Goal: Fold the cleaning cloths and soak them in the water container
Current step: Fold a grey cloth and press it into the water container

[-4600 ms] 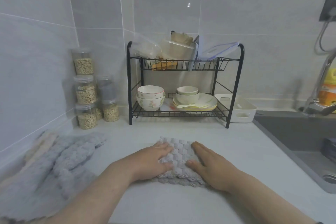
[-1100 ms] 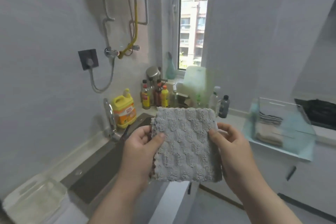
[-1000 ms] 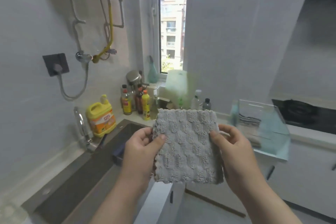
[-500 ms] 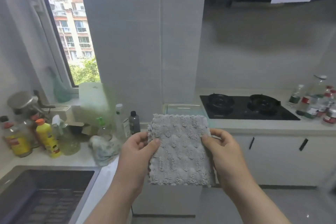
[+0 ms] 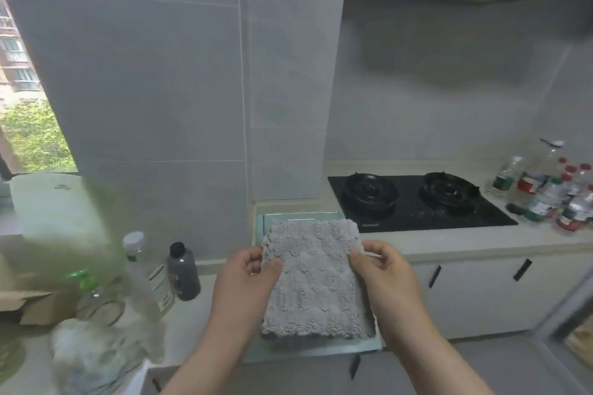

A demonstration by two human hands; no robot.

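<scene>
From the head view, you held the folded grey cloth (image 5: 313, 276) upright over the water container (image 5: 321, 351), your left hand (image 5: 244, 279) pinching one side edge and your right hand (image 5: 385, 272) the other. To do it well, you needed to lower it level and release both sides together, so the fold held. The rim sat just below the cloth; the dark bottle (image 5: 183, 269) stood near on the left, the hob (image 5: 417, 202) beyond, with open room straight down

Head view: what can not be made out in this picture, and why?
- Inside of the water container: hidden by the folded cloth, which the left hand and right hand hold over it.
- Labels of the bottles, right edge: too small, blurred.
- Pale bundle, lower left: motion blur.
</scene>
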